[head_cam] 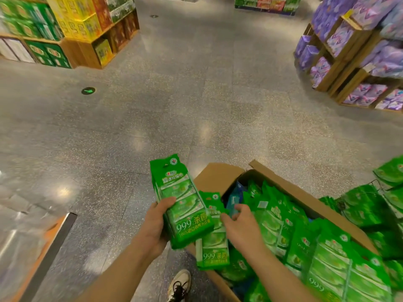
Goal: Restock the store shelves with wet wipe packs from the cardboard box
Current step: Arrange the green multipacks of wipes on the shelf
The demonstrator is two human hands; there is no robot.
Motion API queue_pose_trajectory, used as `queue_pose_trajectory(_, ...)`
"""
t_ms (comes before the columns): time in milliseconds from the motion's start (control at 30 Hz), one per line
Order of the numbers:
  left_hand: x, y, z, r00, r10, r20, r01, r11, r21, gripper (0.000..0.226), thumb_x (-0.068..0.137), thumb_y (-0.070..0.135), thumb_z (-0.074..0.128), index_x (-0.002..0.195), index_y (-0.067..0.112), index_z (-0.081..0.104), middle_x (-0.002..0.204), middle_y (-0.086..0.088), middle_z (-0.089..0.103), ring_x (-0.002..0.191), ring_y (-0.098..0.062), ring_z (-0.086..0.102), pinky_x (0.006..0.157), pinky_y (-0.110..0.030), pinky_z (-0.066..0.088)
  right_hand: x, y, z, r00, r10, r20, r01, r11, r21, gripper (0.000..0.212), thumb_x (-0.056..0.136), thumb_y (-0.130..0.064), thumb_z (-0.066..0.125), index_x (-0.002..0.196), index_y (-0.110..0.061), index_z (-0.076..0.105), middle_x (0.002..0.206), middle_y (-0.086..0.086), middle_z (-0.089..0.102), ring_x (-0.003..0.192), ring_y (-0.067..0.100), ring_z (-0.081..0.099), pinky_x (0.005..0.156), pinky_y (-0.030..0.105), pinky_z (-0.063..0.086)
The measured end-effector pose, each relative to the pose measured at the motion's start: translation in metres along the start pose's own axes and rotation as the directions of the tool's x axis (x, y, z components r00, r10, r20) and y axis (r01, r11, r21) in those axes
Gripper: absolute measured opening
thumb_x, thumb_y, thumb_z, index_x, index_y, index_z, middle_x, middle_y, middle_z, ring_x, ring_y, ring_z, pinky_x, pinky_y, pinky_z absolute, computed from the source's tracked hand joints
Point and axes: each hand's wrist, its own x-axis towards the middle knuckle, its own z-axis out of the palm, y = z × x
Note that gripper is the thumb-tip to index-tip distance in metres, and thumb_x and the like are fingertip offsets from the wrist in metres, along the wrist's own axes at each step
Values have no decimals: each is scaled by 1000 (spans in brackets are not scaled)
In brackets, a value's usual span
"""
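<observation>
An open cardboard box [220, 174] stands at the lower right, full of green wet wipe packs [301, 240]. My left hand [156, 223] grips a stack of green wet wipe packs [181, 199] held upright over the box's left edge. My right hand [244, 227] pinches the edge of another green pack [214, 240] just behind and below that stack. More green packs [366, 205] lie in a wire shelf at the right edge.
Grey speckled floor stretches ahead. Wooden displays of green and yellow boxes [65, 29] stand at the far left, purple packs on wooden shelves [353, 57] at the far right. A shoe [180, 284] is by the box. An orange-edged fixture [43, 247] sits at the lower left.
</observation>
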Motion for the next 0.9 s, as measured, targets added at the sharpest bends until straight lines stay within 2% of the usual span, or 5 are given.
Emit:
queue_pose_trajectory(167, -6, 2, -23, 1000, 11, -13, -11, 1000, 8, 66, 68, 32, 70, 131, 11, 61, 120, -18, 73, 110, -40, 70, 99, -53, 53, 27, 47, 63, 991, 21, 133, 13, 968, -249, 87, 59, -79, 70, 124, -24, 51, 114, -3, 62, 111, 22, 63, 92, 41, 56)
queue_pose_trajectory(333, -9, 0, -30, 1000, 25, -11, -24, 997, 68, 81, 58, 31, 79, 134, 10, 57, 121, -19, 73, 109, -42, 70, 91, -52, 57, 22, 32, 73, 977, 87, 195, -22, 949, -314, 148, 63, -63, 85, 158, -1, -9, 152, 18, 34, 141, 37, 37, 114, 44, 36)
queue_pose_trajectory(533, -9, -5, -27, 1000, 19, -9, -17, 993, 114, 75, 64, 26, 76, 133, 10, 53, 119, -19, 73, 109, -44, 69, 89, -54, 59, 68, 80, 89, 985, 61, 160, -17, 965, -261, 91, 57, -77, 47, 110, -5, 61, 103, 8, 64, 99, 29, 65, 79, 37, 57)
queue_pose_trajectory(667, -8, -7, -21, 1000, 2, 16, -4, 992, 128, 78, 62, 26, 78, 134, 9, 52, 120, -20, 73, 109, -44, 69, 93, -57, 57, 34, 35, 39, 993, 24, 115, -24, 1000, 1, 54, 56, -56, 82, 97, -25, 66, 94, -5, 71, 83, 14, 73, 74, 35, 62)
queue_pose_trajectory(900, -3, -14, -3, 992, -44, 119, 21, 981, 195, 75, 65, 26, 77, 135, 11, 53, 118, -16, 74, 106, -40, 72, 85, -47, 60, -17, -25, -41, 996, -91, -22, 93, 943, 319, 26, 83, -11, 78, 87, -24, 56, 84, -10, 67, 73, 8, 68, 66, 30, 57)
